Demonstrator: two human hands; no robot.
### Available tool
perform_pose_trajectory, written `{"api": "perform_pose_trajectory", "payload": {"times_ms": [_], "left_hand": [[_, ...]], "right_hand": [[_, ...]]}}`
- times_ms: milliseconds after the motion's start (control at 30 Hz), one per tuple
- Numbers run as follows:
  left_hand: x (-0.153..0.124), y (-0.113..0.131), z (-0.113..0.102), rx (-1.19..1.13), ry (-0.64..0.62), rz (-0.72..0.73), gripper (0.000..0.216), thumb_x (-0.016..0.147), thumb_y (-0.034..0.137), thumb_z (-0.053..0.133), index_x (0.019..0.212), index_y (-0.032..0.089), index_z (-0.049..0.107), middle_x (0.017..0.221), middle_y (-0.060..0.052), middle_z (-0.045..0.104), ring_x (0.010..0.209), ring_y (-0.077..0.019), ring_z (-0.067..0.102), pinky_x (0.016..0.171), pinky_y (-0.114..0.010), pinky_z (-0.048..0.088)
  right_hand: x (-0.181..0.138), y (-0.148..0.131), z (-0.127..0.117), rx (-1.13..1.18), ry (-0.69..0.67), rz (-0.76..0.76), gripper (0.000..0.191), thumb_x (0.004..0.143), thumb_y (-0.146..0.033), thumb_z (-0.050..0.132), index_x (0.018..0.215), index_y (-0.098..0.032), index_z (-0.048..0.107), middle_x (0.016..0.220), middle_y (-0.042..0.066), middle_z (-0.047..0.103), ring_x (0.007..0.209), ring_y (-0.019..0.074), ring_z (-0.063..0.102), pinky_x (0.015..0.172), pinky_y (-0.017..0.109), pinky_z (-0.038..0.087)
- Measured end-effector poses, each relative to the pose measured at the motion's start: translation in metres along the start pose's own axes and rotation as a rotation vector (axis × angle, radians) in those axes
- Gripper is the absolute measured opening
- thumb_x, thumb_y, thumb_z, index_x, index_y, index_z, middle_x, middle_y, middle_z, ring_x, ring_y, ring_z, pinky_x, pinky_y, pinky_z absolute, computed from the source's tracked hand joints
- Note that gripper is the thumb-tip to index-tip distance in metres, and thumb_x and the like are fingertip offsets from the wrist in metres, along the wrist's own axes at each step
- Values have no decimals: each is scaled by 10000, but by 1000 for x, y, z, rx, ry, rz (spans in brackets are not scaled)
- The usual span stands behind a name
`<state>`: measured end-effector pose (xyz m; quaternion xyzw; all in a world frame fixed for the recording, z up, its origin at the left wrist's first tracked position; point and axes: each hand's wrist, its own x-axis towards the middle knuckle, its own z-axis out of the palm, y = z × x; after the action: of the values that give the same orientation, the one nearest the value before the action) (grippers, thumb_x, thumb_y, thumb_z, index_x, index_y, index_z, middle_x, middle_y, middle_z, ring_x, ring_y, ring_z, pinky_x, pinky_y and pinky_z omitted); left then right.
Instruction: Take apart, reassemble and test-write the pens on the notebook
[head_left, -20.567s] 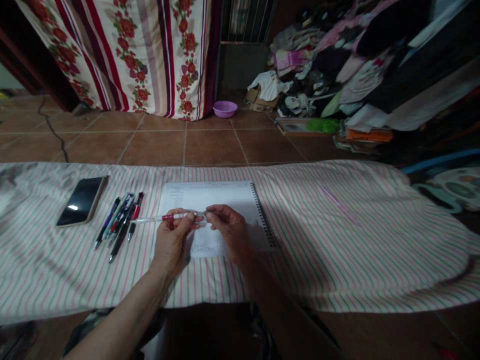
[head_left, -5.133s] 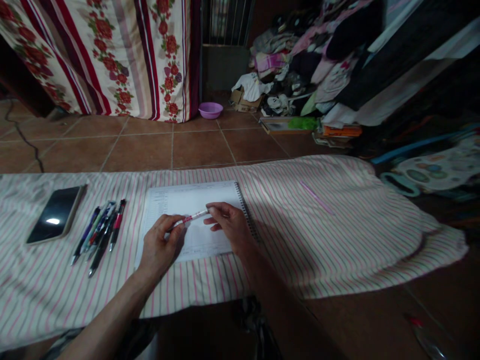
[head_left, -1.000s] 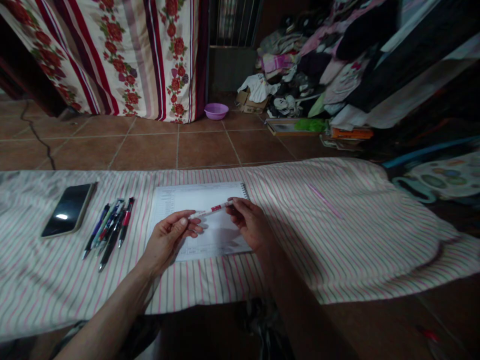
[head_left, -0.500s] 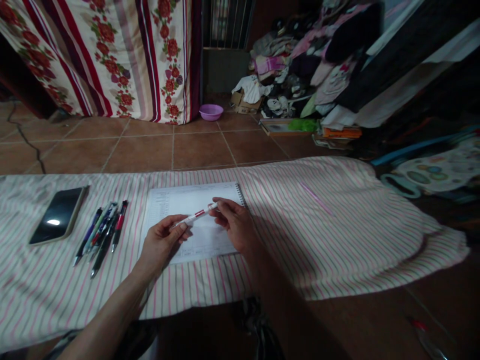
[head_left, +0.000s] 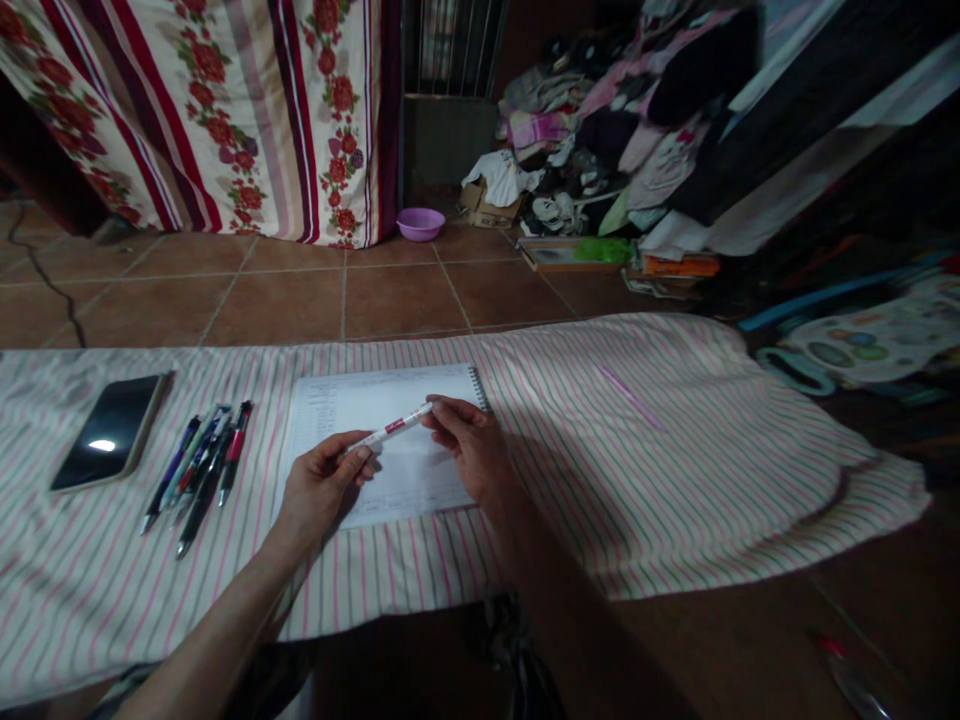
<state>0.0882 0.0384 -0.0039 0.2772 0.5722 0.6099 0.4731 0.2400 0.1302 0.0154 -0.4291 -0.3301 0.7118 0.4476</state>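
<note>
A white pen point(head_left: 395, 426) with a red band is held slanting between my two hands, above an open spiral notebook point(head_left: 420, 490). My left hand point(head_left: 322, 480) pinches its lower left end between thumb and fingers. At the upper right end, the fingertips of my right hand point(head_left: 472, 445) close on the pen. The notebook's page has faint printed lines, and its wire binding shows at the right edge beside my right hand. Both wrists hang over the near edge of the striped cloth point(head_left: 562, 530).
Several pens point(head_left: 202, 470) lie bunched left of the notebook, beside a dark-screened phone point(head_left: 110, 430). A thin pink stick-like thing point(head_left: 630, 396) rests on the cloth at right. Beyond are a tiled floor point(head_left: 285, 295), a purple basin point(head_left: 421, 224) and a clothes pile point(head_left: 592, 140).
The right fingers have shifted slightly on the pen's upper end, and less of that end shows past them. The whole view has slid a little; both hands still hold the pen.
</note>
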Motion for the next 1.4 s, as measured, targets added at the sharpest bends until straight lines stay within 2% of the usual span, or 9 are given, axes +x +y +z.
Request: {"api": "perform_pose_trajectory", "payload": {"times_ms": [233,400,567,733,900,1000,1100,1167,1400], "left_hand": [[-1,2,1,52,4,36,315,677,295,703,925,106,654,578,-21,644,515,-88,533,541,-228,429],[0,-5,6,-53,-69,10,286,691,298,686,907,113,655,591,-28,648,520,-88,544,516,-212,404],[-2,-1,10,0,-134,-21,346,672,289,700,961,108,647,596,-26,650,529,-95,545,539,-225,416],[-3,-2,10,96,-136,10,325,702,294,672,957,94,646,563,-11,632,477,-83,512,512,-225,409],[-4,-8,9,122,-126,46,297,736,314,642,952,109,649,613,-31,655,517,-104,552,548,-245,435],[-4,-4,10,111,-141,26,269,737,312,640,899,97,652,610,-43,658,510,-109,555,547,-250,439],[-4,2,11,101,-157,8,243,732,314,643,833,94,655,581,-42,651,480,-100,542,523,-237,426],[-4,4,10,96,-160,5,243,721,317,652,822,96,658,577,-40,650,471,-94,533,514,-230,421],[-6,-1,11,74,-130,-23,311,692,326,676,894,91,651,583,-37,647,474,-99,528,509,-240,423]], "right_hand": [[-1,-1,2,62,-11,2,269,539,-314,785,756,-176,708,669,-10,684,620,74,621,549,153,469],[-6,1,7,114,-121,81,305,572,-265,774,854,-186,687,780,7,703,648,73,623,522,140,442],[-8,5,9,32,-200,110,254,628,-269,738,863,-186,691,828,26,713,672,60,616,494,115,389],[-8,4,9,-64,-169,53,207,611,-288,739,782,-177,699,797,30,711,645,86,609,499,162,394],[-9,6,11,-115,-139,-1,201,606,-305,738,747,-170,693,740,33,704,641,116,615,541,212,427],[-9,6,10,-102,-160,5,217,617,-316,738,774,-174,693,782,37,708,657,113,620,540,206,428],[-7,4,7,-47,-211,25,273,653,-337,719,885,-195,690,890,46,710,681,99,625,523,182,419],[-6,2,5,2,-194,21,291,668,-345,708,925,-208,684,910,43,710,674,85,623,509,166,412],[-4,2,5,36,-103,-2,241,610,-325,742,802,-185,699,821,33,708,614,78,598,491,169,412]]}}
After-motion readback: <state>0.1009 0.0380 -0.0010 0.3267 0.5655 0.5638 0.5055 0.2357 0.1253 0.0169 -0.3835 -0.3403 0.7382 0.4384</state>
